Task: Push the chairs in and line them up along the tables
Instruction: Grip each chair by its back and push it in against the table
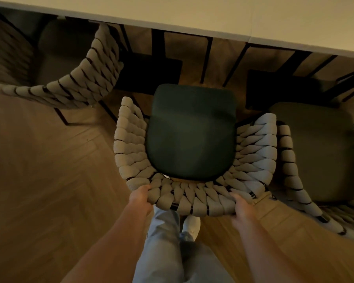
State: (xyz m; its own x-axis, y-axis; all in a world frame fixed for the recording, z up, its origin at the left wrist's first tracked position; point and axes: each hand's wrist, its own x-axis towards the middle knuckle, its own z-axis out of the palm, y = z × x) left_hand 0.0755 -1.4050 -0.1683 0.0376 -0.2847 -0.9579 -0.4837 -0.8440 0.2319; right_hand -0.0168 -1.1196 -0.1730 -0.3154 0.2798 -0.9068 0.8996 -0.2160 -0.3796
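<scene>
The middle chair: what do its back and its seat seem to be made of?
The back looks like thick pale rope or padded cord, wound in fat matte loops over a dark frame. The seat seems a dark green fabric cushion, matte and softly rounded.

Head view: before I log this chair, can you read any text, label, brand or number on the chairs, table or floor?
None can be read.
Middle woven rope chair with dark green seat cushion: no readable label; a small dark tab on the weave near the right hand is too small to tell.
Left hand grips the back rim: no text there.
Pale tabletop: no markings.
</scene>
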